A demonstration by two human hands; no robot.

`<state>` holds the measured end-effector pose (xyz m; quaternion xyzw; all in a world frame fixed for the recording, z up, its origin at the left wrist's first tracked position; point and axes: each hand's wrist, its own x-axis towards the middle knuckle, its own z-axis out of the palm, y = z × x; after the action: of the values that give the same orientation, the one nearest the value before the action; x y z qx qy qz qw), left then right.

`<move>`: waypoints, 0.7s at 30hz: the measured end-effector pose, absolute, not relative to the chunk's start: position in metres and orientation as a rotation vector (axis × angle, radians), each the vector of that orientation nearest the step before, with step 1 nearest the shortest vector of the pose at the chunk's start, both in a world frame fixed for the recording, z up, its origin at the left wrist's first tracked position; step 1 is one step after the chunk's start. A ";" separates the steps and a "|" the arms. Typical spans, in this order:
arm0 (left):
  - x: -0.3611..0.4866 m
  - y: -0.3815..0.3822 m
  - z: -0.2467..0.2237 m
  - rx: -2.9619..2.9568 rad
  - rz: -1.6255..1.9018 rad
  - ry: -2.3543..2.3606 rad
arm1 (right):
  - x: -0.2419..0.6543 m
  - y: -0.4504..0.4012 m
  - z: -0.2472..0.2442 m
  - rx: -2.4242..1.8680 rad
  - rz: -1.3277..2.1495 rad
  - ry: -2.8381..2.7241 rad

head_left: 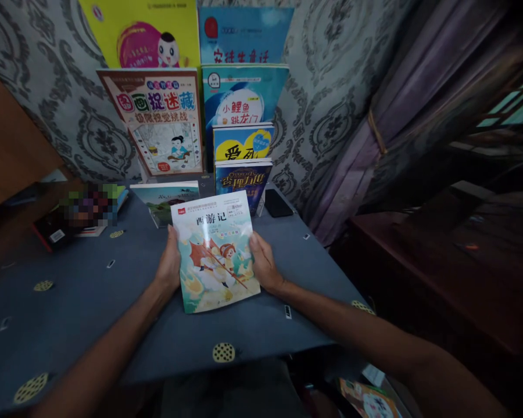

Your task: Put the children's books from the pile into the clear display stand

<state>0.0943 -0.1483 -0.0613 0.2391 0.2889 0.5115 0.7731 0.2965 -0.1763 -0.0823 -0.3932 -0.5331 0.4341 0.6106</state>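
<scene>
A picture-covered book [218,255] with a pale green cover is held up over the table, its front facing me and slightly tilted. My left hand [169,261] grips its left edge, the fingers mostly hidden behind it. On the right edge, my right hand [265,264] holds it with the thumb at the front cover. Just behind it stands a low book with a green landscape cover [163,200]. A dark blue book [244,177] stands behind its upper right corner, in front of a yellow and blue book [242,142].
Taller books stand at the back: a brown-bordered book [161,125], a yellow book [139,35], a teal book [244,96] and a blue book [246,35]. A black phone [278,203] lies right of them. Several books [54,232] lie at left on the grey tablecloth [113,325]. A purple curtain [370,122] hangs right.
</scene>
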 end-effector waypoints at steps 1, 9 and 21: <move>0.093 -0.147 -0.064 0.513 1.102 0.604 | 0.297 -0.175 -0.084 -0.917 0.996 -1.239; 0.091 -0.147 -0.065 0.509 1.067 0.623 | 0.295 -0.173 -0.087 -0.918 1.034 -1.249; 0.096 -0.154 -0.051 0.602 0.996 0.600 | 0.292 -0.178 -0.081 -0.880 1.088 -1.249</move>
<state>0.0963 -0.1537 -0.0507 0.2798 0.2789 0.4632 0.7933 0.2919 -0.1779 -0.0806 -0.3783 -0.5368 0.4677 0.5916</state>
